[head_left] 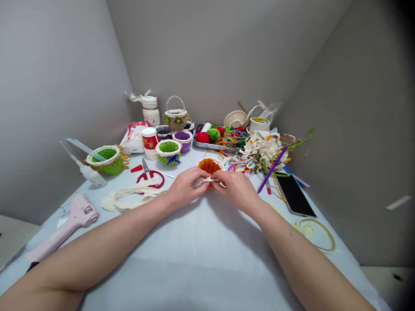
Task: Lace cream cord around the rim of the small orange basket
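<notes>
The orange basket (207,166), white-rimmed, stood upright on the pale tabletop (207,255), its mouth facing up and its near side mostly covered by the person's hands. At that near rim, the left hand (187,185) and right hand (236,188) almost met, thumbs and forefingers nearly closed, pinching a small white strip (212,179); whether the strip was fixed to the rim could not be told.

On the near side of the basket, a broad stretch of tabletop gave the forearms room. Left of it, scissors (151,174) and lace trim (112,203) lay close to the left wrist, with the glue gun (79,212) farther out toward the left table edge. Just behind and left of it stood a green basket (163,159); behind and right, a metal tray (210,145) and a scrap heap (264,147) crowded that side. Well right of it, a phone (295,194) lay near the right table edge.
</notes>
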